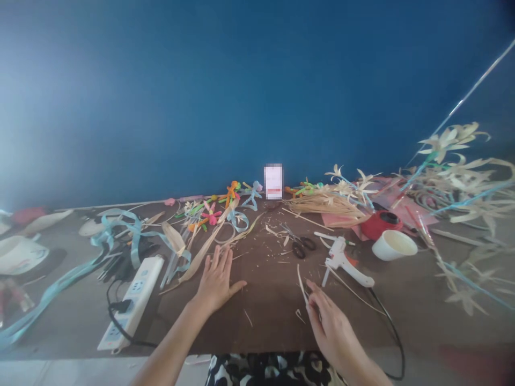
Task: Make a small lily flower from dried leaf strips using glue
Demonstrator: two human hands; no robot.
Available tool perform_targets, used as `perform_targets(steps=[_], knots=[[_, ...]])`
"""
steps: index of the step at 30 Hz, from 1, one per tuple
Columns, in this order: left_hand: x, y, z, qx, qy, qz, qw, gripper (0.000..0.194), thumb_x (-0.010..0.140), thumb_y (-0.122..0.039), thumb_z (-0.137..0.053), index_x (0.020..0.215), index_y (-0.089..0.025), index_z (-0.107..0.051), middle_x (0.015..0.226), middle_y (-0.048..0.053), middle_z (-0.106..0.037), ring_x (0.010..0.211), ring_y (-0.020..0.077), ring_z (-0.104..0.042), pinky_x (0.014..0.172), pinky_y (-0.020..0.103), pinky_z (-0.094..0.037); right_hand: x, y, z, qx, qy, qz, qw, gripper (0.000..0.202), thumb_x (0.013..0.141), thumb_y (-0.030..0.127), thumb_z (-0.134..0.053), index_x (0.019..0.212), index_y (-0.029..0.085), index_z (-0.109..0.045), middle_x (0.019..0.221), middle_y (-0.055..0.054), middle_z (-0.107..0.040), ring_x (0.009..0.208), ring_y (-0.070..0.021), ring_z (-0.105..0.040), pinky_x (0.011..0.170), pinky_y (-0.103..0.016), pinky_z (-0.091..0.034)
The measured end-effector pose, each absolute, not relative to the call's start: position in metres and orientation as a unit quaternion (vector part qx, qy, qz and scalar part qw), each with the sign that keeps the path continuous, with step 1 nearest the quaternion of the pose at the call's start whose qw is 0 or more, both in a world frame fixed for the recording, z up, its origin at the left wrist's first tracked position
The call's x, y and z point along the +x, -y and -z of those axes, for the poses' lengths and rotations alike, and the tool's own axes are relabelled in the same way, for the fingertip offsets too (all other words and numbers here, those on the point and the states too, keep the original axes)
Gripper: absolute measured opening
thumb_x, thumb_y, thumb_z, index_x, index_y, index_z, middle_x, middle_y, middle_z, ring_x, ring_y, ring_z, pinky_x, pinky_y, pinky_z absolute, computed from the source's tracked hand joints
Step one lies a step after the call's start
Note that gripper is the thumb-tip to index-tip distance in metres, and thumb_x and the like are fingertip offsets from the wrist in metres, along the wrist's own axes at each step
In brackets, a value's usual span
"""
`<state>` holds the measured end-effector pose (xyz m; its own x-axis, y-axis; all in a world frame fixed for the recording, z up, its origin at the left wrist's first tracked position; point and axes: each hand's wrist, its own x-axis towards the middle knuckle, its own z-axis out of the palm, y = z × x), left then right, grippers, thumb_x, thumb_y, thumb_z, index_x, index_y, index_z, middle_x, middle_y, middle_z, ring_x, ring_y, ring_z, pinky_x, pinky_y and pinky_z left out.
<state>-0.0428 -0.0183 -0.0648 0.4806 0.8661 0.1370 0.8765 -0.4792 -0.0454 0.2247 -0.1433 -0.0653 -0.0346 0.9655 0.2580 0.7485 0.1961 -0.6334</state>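
Left hand [217,277] spread palm-down on tabletop [273,305]; right hand [329,317], well apart, pinching pale strip [301,281]. Glue gun [345,261], scissors [300,246] lie beyond right hand.

Brown table [271,308] with scissors [298,250], glue gun [349,266]
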Motion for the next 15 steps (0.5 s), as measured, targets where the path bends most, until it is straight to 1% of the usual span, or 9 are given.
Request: perform_targets(steps=[2, 4, 6, 8, 9, 11, 13, 15], knots=[[-0.035, 0.024, 0.057, -0.851, 0.517, 0.071, 0.054, 0.077, 0.075, -0.056, -0.033, 0.131, -0.007, -0.018, 0.138, 0.016, -0.014, 0.126, 0.0328, 0.0, 0.097, 0.052, -0.014, 0.213, 0.141, 0.063, -0.586, 0.722, -0.189, 0.316, 0.016, 0.08, 0.016, -0.037, 0.089, 0.017, -0.05, 0.111, -0.014, -0.053, 0.109, -0.0233, -0.045, 0.088, -0.038, -0.039], [-0.018, 0.036, 0.05, -0.864, 0.496, 0.086, 0.028, 0.068, 0.079, -0.047, -0.034, 0.132, -0.009, -0.014, 0.139, 0.014, -0.01, 0.126, 0.0295, -0.001, 0.098, 0.048, -0.016, 0.204, 0.139, 0.058, -0.561, 0.725, -0.236, 0.323, 0.014, 0.08, 0.016, -0.037, 0.085, 0.018, -0.05, 0.103, -0.011, -0.057, 0.101, -0.0197, -0.051, 0.085, -0.033, -0.041], [0.004, 0.054, 0.048, -0.887, 0.456, 0.074, -0.023, 0.064, 0.08, -0.038, -0.036, 0.133, -0.013, -0.011, 0.14, 0.01, -0.009, 0.127, 0.0256, -0.002, 0.099, 0.043, -0.019, 0.204, 0.133, 0.054, -0.584, 0.693, -0.254, 0.338, 0.013, 0.081, 0.018, -0.036, 0.08, 0.019, -0.049, 0.088, -0.008, -0.059, 0.083, -0.0161, -0.057, 0.075, -0.027, -0.044], [0.024, 0.073, 0.049, -0.905, 0.416, 0.046, -0.073, 0.066, 0.079, -0.037, -0.037, 0.133, -0.013, -0.007, 0.14, 0.008, -0.007, 0.127, 0.024, -0.001, 0.1, 0.041, -0.018, 0.215, 0.125, 0.051, -0.643, 0.649, -0.236, 0.331, 0.013, 0.081, 0.021, -0.037, 0.074, 0.019, -0.048, 0.071, -0.003, -0.058, 0.064, -0.0134, -0.056, 0.061, -0.023, -0.044], [0.034, 0.081, 0.051, -0.915, 0.39, 0.033, -0.095, 0.069, 0.078, -0.04, -0.038, 0.133, -0.012, -0.007, 0.14, 0.009, -0.005, 0.127, 0.0243, 0.0, 0.101, 0.04, -0.017, 0.223, 0.121, 0.051, -0.666, 0.637, -0.225, 0.316, 0.014, 0.08, 0.023, -0.038, 0.07, 0.02, -0.047, 0.063, 0.0, -0.055, 0.055, -0.0123, -0.052, 0.055, -0.022, -0.042], [0.054, 0.093, 0.054, -0.934, 0.33, 0.011, -0.135, 0.075, 0.076, -0.049, -0.037, 0.133, -0.011, -0.007, 0.14, 0.01, -0.003, 0.127, 0.0254, 0.002, 0.102, 0.04, -0.013, 0.241, 0.115, 0.052, -0.689, 0.632, -0.206, 0.289, 0.014, 0.077, 0.024, -0.042, 0.065, 0.02, -0.046, 0.053, 0.003, -0.049, 0.046, -0.011, -0.047, 0.048, -0.02, -0.038], [0.074, 0.096, 0.054, -0.945, 0.283, 0.006, -0.166, 0.081, 0.073, -0.06, -0.03, 0.133, -0.01, -0.009, 0.14, 0.01, -0.002, 0.127, 0.026, 0.003, 0.102, 0.041, -0.01, 0.256, 0.113, 0.053, -0.696, 0.629, -0.192, 0.29, 0.014, 0.075, 0.026, -0.043, 0.063, 0.02, -0.045, 0.051, 0.004, -0.047, 0.045, -0.0107, -0.045, 0.047, -0.02, -0.036], [0.094, 0.093, 0.053, -0.947, 0.267, 0.02, -0.176, 0.091, 0.068, -0.068, -0.025, 0.133, -0.006, -0.008, 0.14, 0.013, -0.003, 0.126, 0.0269, 0.005, 0.102, 0.042, -0.007, 0.265, 0.114, 0.053, -0.704, 0.613, -0.177, 0.312, 0.013, 0.076, 0.028, -0.043, 0.065, 0.02, -0.046, 0.054, 0.003, -0.05, 0.047, -0.0112, -0.046, 0.049, -0.02, -0.037]])
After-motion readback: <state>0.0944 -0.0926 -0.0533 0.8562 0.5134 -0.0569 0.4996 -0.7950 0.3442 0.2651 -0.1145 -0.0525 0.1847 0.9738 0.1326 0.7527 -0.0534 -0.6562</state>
